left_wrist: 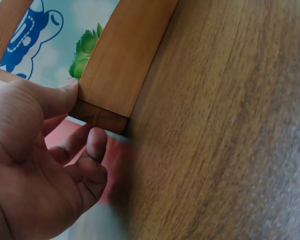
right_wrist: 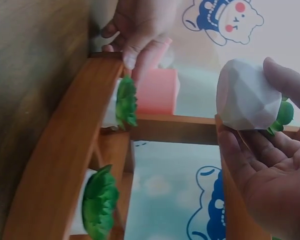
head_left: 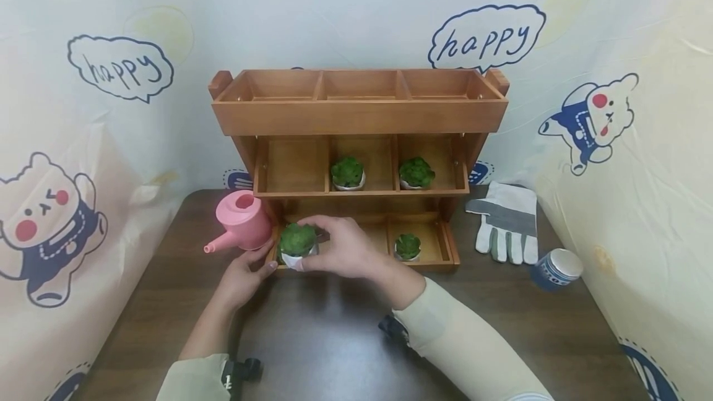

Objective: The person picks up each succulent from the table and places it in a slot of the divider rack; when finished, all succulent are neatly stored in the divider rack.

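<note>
My right hand [head_left: 351,249] grips a potted succulent [right_wrist: 247,95] by its white faceted pot, thumb on one side and fingers on the other. It is held up over the left end of the bottom tier of a wooden plant stand [head_left: 356,117]. My left hand [head_left: 242,280] holds that tier's front left corner [left_wrist: 102,111], thumb on the panel's edge and curled fingers on the outer side. Right beside the corner, in the right wrist view, another succulent [right_wrist: 126,100] sits inside the tier, with one more succulent [right_wrist: 100,202] farther along. The head view mostly hides the bottom-left compartment.
Two succulents stand in the middle tier, at centre [head_left: 348,173] and right [head_left: 416,173]. A small succulent [head_left: 408,246] is at bottom right. A pink watering can [head_left: 245,221] stands beside my left hand. Work gloves [head_left: 507,221] and a blue jar [head_left: 557,269] lie to the right.
</note>
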{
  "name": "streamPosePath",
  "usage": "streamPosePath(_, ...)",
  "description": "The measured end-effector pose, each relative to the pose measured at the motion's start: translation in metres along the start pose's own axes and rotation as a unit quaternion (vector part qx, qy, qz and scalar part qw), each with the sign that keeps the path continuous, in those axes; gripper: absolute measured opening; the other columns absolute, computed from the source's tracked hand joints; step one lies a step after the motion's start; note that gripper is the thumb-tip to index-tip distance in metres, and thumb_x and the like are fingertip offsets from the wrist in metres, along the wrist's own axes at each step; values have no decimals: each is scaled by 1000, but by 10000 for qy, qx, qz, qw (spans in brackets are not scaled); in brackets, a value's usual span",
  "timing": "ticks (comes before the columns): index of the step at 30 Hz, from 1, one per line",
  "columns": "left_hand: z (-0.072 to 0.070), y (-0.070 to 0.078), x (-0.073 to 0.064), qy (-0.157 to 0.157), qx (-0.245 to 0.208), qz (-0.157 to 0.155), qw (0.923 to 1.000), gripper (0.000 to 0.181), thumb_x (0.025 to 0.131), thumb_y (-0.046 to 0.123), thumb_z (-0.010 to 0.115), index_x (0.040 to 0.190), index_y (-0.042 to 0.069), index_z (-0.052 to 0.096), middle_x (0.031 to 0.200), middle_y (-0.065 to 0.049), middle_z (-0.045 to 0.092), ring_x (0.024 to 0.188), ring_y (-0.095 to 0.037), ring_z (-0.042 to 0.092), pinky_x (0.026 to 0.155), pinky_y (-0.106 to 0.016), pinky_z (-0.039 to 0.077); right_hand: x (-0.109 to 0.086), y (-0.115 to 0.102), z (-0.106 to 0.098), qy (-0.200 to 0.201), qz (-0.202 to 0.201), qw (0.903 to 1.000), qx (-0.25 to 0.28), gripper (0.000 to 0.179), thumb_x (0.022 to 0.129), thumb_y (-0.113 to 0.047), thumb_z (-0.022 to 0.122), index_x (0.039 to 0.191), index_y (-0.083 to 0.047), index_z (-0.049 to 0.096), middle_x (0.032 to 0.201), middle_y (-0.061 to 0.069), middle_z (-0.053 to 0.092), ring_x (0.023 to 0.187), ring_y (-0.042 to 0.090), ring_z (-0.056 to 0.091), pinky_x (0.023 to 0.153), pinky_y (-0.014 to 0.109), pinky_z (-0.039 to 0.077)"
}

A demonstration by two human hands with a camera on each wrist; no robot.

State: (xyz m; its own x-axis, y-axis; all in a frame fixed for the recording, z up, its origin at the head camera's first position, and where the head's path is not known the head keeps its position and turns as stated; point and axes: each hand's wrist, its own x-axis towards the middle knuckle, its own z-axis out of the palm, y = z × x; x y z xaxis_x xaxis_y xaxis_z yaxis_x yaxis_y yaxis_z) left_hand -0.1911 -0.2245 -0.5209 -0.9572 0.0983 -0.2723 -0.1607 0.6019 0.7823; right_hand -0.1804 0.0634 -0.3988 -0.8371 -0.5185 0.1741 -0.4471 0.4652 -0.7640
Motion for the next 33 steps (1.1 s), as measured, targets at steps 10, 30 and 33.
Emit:
streamPosePath(10, 1, -1, -2, 39, -38, 77, 10000, 71, 98, 48, 68, 161, 40, 36, 167, -8, 34, 150, -47, 31, 108, -83, 23, 9, -16, -12, 166, 35, 9997, 178, 66, 78, -35, 91, 136, -18, 65, 120, -6, 70, 103, 9, 65, 93, 30, 56)
streamPosePath(30, 0, 0, 0, -6, 53, 215, 9998, 69, 100, 46, 66, 161, 39, 35, 166, -12, 36, 150, -47, 32, 107, -83, 24, 33, -36, -23, 517, 249, 9980, 268, 70, 78, -25, 94, 139, -22, 62, 122, -4, 70, 106, 12, 66, 89, 29, 58)
streamPosePath(33, -1, 2, -2, -2, 75, 206, 9998, 70, 100, 46, 66, 162, 37, 35, 166, -12, 36, 150, -48, 32, 107, -82, 25, 39, -38, -24, 599, 291, 9975, 219, 69, 78, -26, 94, 139, -21, 63, 125, -4, 70, 110, 15, 67, 91, 30, 58)
